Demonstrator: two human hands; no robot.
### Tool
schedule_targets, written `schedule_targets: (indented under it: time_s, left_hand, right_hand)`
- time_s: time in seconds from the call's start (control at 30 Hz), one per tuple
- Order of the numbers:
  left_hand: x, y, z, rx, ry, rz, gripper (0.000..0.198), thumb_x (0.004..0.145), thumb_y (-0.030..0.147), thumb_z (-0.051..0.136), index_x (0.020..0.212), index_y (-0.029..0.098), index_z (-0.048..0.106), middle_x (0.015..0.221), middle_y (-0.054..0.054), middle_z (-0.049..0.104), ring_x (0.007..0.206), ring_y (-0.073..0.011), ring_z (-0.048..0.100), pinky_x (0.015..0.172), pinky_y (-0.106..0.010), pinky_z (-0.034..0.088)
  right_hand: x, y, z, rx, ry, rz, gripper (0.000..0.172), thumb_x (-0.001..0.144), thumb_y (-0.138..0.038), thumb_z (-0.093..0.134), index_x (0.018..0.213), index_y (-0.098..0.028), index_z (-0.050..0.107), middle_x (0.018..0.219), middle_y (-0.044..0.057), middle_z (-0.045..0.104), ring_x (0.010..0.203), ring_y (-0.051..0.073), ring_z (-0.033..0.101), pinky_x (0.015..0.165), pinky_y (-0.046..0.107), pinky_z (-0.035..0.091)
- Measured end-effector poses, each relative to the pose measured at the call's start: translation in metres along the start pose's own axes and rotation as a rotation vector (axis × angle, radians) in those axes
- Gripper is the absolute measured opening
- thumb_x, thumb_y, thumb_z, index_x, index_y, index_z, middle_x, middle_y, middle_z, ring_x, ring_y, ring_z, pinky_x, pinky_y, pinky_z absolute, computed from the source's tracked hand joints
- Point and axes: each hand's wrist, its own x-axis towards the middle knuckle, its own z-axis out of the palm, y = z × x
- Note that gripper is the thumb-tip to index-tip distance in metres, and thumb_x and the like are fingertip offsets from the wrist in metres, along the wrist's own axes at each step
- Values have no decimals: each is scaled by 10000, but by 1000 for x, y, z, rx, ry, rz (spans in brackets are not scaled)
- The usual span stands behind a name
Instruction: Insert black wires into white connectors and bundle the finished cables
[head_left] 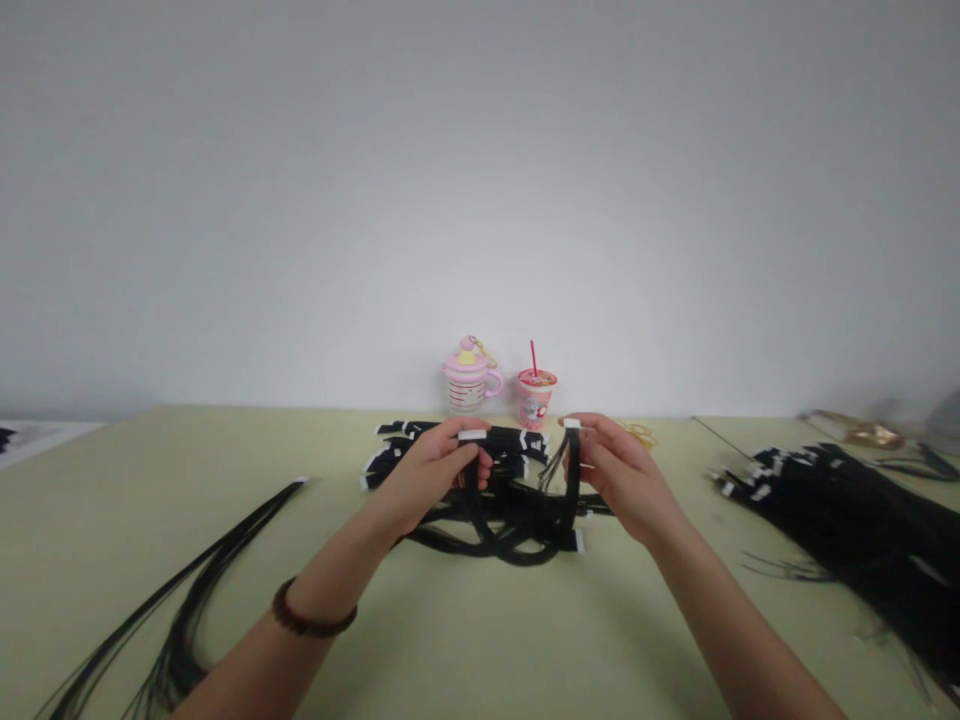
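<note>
White tape tops the black hair wefts clamped in my left grip and right grip, the two held apart; the wefts drop nearward between them, slumping into a loose tangle on the green worktop

Your left hand and right hand are raised well apart at about the same height, each curled into a pinch, while your left forearm and right forearm angle inward from below.
</note>
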Motion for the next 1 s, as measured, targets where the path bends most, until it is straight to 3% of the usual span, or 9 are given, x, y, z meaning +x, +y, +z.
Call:
schedule_targets:
  time_s: [0.13, 0.33, 0.47, 0.6, 0.7, 0.77, 0.87, 0.93, 1.0]
  left_hand:
    - [-1, 2, -4, -4, -6, 40, 404, 763, 303, 679, 1119, 166, 546, 764, -26, 702, 692, -154, 660, 694, -308, 510]
    - [-1, 5, -8, 157, -79, 36, 230, 798, 373, 648, 819, 147, 686, 802, -56, 719, 730, -155, 646, 700, -278, 489]
    - [-3, 3, -4, 373, -51, 186, 232, 790, 373, 669, 807, 148, 726, 822, -54, 711, 759, -174, 623, 707, -279, 482]
    - [-8, -4, 14, 322, -51, 356, 240, 815, 363, 655, 917, 153, 712, 938, -83, 708, 871, -208, 643, 804, -315, 505]
    - [-14, -8, 29, 302, -122, 479, 159, 831, 316, 631, 867, 176, 697, 1145, -114, 664, 1066, -233, 615, 942, -342, 472]
    - [-17, -11, 36, 311, -128, 473, 139, 838, 306, 610, 813, 189, 680, 1216, -113, 631, 1161, -244, 570, 1002, -351, 433]
    - [-16, -18, 42, 291, -59, 421, 167, 838, 277, 584, 964, 197, 660, 1238, -99, 613, 1192, -237, 532, 1042, -356, 383]
    - [-13, -25, 45, 246, -55, 381, 222, 858, 275, 547, 1050, 196, 625, 1127, -73, 639, 1094, -215, 560, 998, -344, 404]
    - [-11, -31, 47, 185, -74, 331, 176, 885, 302, 507, 985, 197, 608, 943, -30, 625, 914, -183, 571, 873, -309, 450]
  right_hand:
    - [4, 2, -1, -51, 51, -4, 238, 725, -305, 593, 925, -197, 663, 751, -1, 595, 647, 113, 528, 597, 247, 467]
    - [8, 3, 6, 74, 124, -25, 228, 687, -352, 601, 865, -222, 542, 702, -19, 528, 599, 121, 488, 553, 249, 419]
    - [9, 7, 10, 115, 123, -58, 259, 684, -375, 652, 819, -237, 479, 703, -28, 512, 589, 117, 473, 567, 248, 404]
    - [4, 10, 21, 133, 38, -33, 232, 678, -370, 644, 769, -224, 489, 699, -12, 525, 605, 128, 485, 571, 255, 416]
    - [-2, 13, 30, 120, -30, 7, 177, 689, -348, 604, 740, -214, 500, 664, -3, 529, 587, 133, 494, 550, 256, 427]
    - [-4, 18, 35, 88, -61, 17, 153, 700, -340, 590, 741, -208, 525, 667, 7, 553, 597, 140, 517, 550, 255, 439]
    - [-5, 26, 38, 15, -61, -29, 141, 730, -343, 575, 763, -206, 564, 746, 24, 615, 693, 159, 572, 643, 276, 478]
    - [-4, 30, 36, -61, -28, -95, 132, 740, -336, 590, 772, -208, 595, 812, 30, 633, 764, 169, 580, 713, 293, 479]
    - [-3, 32, 33, -156, 29, -174, 102, 725, -310, 630, 752, -212, 628, 822, 28, 619, 784, 170, 551, 740, 299, 463]
